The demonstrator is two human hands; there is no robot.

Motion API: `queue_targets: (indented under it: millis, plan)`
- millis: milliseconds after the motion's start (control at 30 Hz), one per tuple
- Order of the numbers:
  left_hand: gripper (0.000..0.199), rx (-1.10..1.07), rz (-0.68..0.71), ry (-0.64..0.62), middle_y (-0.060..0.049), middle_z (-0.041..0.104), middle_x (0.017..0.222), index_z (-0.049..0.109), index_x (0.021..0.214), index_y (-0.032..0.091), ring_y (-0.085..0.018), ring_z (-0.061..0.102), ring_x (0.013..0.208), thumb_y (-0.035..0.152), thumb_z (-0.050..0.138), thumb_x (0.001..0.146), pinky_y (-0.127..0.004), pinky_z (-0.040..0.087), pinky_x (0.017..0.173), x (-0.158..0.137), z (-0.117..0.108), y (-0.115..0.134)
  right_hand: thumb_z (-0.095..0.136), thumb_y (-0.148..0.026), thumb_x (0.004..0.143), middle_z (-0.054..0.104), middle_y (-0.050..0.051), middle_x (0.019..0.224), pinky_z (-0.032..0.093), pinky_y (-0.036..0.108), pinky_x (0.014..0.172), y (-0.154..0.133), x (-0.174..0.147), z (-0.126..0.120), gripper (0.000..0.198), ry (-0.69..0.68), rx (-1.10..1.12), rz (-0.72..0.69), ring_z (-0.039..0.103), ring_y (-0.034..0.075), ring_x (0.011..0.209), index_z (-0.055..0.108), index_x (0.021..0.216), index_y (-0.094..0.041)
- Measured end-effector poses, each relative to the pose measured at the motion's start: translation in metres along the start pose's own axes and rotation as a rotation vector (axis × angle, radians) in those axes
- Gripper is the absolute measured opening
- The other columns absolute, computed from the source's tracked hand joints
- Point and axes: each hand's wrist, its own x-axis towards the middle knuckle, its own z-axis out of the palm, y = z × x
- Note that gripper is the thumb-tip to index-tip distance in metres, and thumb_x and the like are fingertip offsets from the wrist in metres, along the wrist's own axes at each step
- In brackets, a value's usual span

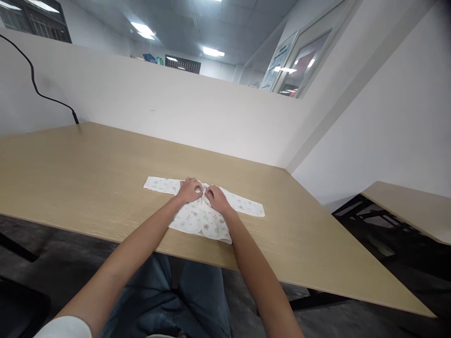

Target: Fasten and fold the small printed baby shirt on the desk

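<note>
Lying flat on the wooden table [88,173], the small shirt [202,213] has nothing near it; a black cable [35,84] hangs far back-left. Sleeves run left-right, hem toward the person. White w/ pale prints. Left hand [189,189] & right hand [216,197] pinch the collar, fingers together.

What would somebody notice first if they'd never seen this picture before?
Probably the two bare hands meeting at the middle of the wooden table: the left hand and right hand both rest on the neck area of a small white printed garment, spread flat with its sleeves out to either side. After that, the black cable trailing down the white partition at far left.
</note>
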Motion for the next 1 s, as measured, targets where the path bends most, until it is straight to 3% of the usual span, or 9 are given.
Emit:
queue_targets:
  millis: [100, 233, 467, 800, 1000]
  plan:
    - [0.014, -0.004, 0.048, -0.007, -0.004, 0.069, 0.108, 0.075, 0.092, 0.029, -0.028, 0.054, 0.118, 0.026, 0.068, 0.080, -0.047, 0.039, 0.100, 0.000, 0.000, -0.001, 0.050, -0.020, 0.091, 0.060, 0.003, 0.087, 0.039, 0.032, 0.080, 0.000, 0.000, 0.000, 0.010, 0.000, 0.010, -0.005, 0.052, 0.020, 0.086, 0.053, 0.081, -0.022]
    - [0.010, 0.013, 0.070, -0.015, -0.004, 0.068, 0.108, 0.076, 0.086, 0.029, -0.028, 0.053, 0.118, 0.027, 0.067, 0.082, -0.046, 0.039, 0.100, 0.000, 0.000, -0.001, 0.049, -0.022, 0.091, 0.060, 0.003, 0.086, 0.038, 0.032, 0.080, 0.001, 0.000, 0.000, 0.011, 0.006, -0.005, -0.009, 0.052, 0.020, 0.085, 0.053, 0.081, -0.022]
    - [0.013, 0.015, 0.041, 0.015, -0.005, 0.070, 0.103, 0.079, 0.079, 0.029, -0.027, 0.055, 0.114, 0.031, 0.067, 0.083, -0.045, 0.039, 0.099, -0.001, 0.000, -0.002, 0.049, -0.024, 0.091, 0.060, 0.003, 0.088, 0.040, 0.031, 0.080, 0.003, -0.001, 0.000, 0.010, 0.007, -0.004, 0.003, 0.053, 0.019, 0.086, 0.055, 0.083, -0.021]
    - [0.013, 0.010, -0.065, -0.041, -0.005, 0.073, 0.105, 0.082, 0.081, 0.031, -0.031, 0.055, 0.118, 0.032, 0.069, 0.081, -0.046, 0.040, 0.103, -0.001, -0.009, 0.004, 0.052, -0.024, 0.089, 0.062, 0.003, 0.087, 0.041, 0.031, 0.079, -0.001, -0.001, -0.001, 0.010, 0.018, 0.036, 0.056, 0.054, 0.019, 0.084, 0.059, 0.082, -0.021]
    - [0.014, 0.005, -0.075, -0.050, -0.005, 0.073, 0.107, 0.083, 0.082, 0.032, -0.030, 0.056, 0.118, 0.032, 0.069, 0.081, -0.047, 0.040, 0.105, -0.003, -0.012, 0.007, 0.055, -0.021, 0.086, 0.062, 0.001, 0.088, 0.042, 0.030, 0.078, 0.000, -0.003, -0.001, 0.015, 0.042, 0.068, 0.024, 0.056, 0.018, 0.083, 0.065, 0.097, -0.022]
